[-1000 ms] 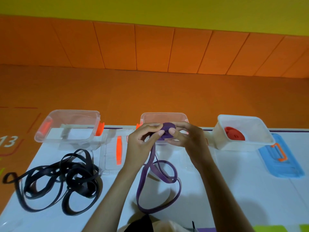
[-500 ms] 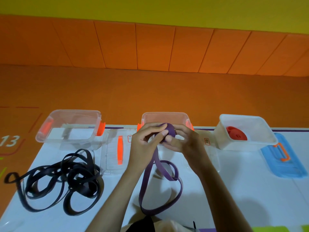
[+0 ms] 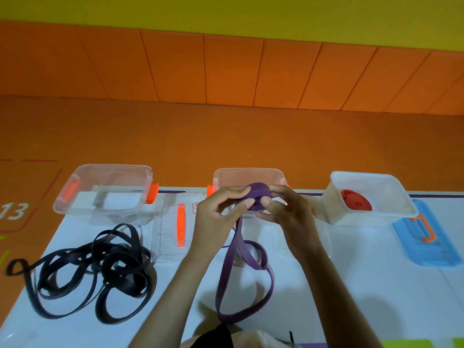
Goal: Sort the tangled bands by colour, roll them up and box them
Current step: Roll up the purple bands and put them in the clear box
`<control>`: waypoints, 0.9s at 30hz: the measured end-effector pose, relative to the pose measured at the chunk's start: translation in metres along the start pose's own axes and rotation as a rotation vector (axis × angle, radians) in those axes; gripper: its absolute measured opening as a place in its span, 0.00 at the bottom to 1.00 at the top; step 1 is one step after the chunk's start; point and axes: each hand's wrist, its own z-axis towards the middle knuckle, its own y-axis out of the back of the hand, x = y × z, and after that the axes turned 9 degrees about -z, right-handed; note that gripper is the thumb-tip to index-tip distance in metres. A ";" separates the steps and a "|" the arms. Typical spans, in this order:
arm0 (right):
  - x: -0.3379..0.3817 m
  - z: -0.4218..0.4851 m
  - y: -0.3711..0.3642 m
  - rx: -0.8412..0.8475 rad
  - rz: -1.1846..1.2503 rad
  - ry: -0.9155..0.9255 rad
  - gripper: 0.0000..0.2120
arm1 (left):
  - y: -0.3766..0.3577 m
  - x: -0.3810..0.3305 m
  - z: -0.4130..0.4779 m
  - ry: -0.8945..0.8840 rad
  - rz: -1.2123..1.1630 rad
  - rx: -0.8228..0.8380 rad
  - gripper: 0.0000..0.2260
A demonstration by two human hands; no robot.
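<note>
You hold the purple band (image 3: 257,199) half rolled, its coil lifted off the table in front of the middle box (image 3: 248,173). Both hands pinch it. Your left hand (image 3: 218,217) curls thumb and fingers round the coil's left side. Your right hand (image 3: 288,217) presses a thumb on its face, with the fingers behind.

The loose tail (image 3: 226,272) hangs from the coil and lies in loops on the table (image 3: 351,285) between your forearms.

This looks like the rolling step for purple, roughly midway. Next, I judge, you should turn the coil and feed the tail in flat and taut, so the coil does not spring open. Then set it in the middle box.

The black bands (image 3: 100,267) lie tangled on the left, in front of the left box (image 3: 110,169). A red roll (image 3: 355,200) already sits in the white box (image 3: 391,197).
</note>
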 end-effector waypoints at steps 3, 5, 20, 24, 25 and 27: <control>-0.001 -0.002 -0.002 0.038 0.055 0.010 0.11 | 0.009 -0.004 0.006 0.025 -0.038 0.095 0.15; -0.002 -0.001 -0.004 0.105 0.018 -0.005 0.11 | 0.011 -0.005 0.009 -0.004 -0.062 0.047 0.17; 0.000 0.003 -0.008 0.124 0.057 0.037 0.08 | 0.005 0.001 0.001 0.000 -0.085 -0.008 0.18; -0.003 0.003 -0.006 0.108 -0.113 0.003 0.08 | 0.003 0.003 -0.002 -0.008 -0.118 -0.066 0.15; -0.003 0.003 -0.006 0.110 -0.145 -0.006 0.09 | 0.001 0.003 -0.003 -0.008 -0.116 -0.083 0.14; -0.003 0.002 -0.007 0.102 -0.174 -0.037 0.14 | -0.001 0.003 -0.005 -0.020 -0.078 -0.092 0.10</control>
